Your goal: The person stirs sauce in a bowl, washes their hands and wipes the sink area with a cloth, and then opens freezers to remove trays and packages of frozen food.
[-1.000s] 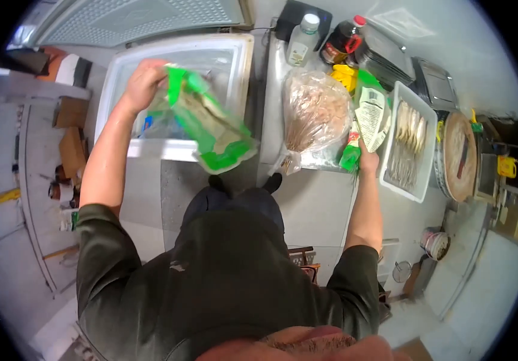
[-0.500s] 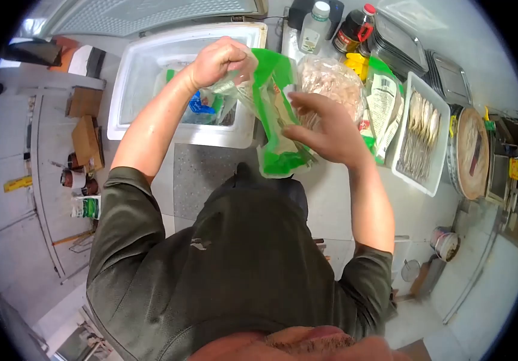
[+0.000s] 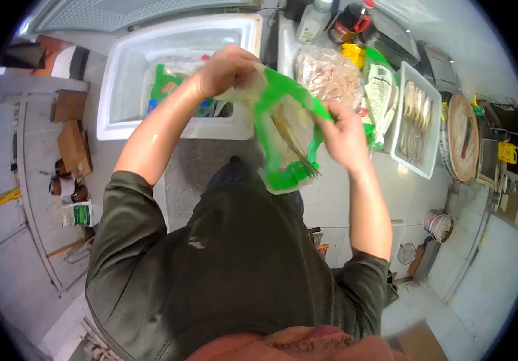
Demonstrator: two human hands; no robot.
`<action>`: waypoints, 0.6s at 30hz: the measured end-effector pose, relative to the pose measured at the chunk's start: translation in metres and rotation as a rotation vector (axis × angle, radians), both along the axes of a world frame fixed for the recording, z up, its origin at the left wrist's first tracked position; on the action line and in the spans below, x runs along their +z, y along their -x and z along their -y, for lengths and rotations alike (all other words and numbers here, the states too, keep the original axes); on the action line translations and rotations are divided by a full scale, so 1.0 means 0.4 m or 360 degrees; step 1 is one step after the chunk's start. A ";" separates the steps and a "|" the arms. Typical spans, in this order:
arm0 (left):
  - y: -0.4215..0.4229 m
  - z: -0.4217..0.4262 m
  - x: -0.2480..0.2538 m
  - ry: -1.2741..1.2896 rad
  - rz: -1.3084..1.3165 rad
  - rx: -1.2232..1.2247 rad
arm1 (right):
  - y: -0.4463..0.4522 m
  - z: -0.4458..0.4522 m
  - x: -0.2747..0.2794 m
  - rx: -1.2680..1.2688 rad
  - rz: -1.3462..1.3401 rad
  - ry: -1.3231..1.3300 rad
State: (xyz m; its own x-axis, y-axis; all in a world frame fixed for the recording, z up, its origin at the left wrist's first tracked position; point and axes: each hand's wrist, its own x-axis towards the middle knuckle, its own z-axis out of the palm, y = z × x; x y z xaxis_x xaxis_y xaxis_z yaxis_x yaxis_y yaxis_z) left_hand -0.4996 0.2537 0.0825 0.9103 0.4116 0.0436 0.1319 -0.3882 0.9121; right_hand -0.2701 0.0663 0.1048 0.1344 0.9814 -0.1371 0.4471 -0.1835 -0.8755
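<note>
Between my two hands hangs a green-edged plastic bag [image 3: 278,87], tilted, with a clear panel. Through the panel show slim fish [image 3: 288,129], their tails pointing down to the right. My left hand [image 3: 229,69] is closed around the bag's upper left corner, near the white chest freezer [image 3: 178,131]. On the bag's right edge, my right hand [image 3: 344,133] pinches the green border between thumb and fingers. Inside the freezer lie more green packages [image 3: 166,84], partly hidden behind my left forearm.
Right of the freezer sit a clear bag of pinkish food [image 3: 328,75], another green-and-white bag [image 3: 380,90] and a white tray [image 3: 433,135] of fish. A white-capped bottle [image 3: 313,24] and a dark bottle [image 3: 349,25] stand behind. A round wooden board [image 3: 459,138] is farther right.
My right hand has gone from spread fingers beside the bag to pinching its right edge. The bag has spread wider, its fish showing more. The view has shifted slightly.
</note>
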 end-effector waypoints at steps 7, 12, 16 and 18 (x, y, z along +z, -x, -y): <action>-0.215 0.138 0.095 0.0105 0.0023 -0.0175 | -0.029 0.063 -0.267 -0.0154 -0.1088 0.0473; -0.367 0.214 0.148 -0.0556 0.0243 -0.0411 | -0.054 0.089 -0.304 -0.0278 -0.1279 0.0382; -0.474 0.264 0.169 -0.0727 0.0342 -0.0337 | -0.138 0.160 -0.292 -0.0490 -0.1249 0.0313; -0.522 0.279 0.158 -0.0901 0.0522 -0.0315 | -0.194 0.190 -0.289 -0.0618 -0.1201 0.0283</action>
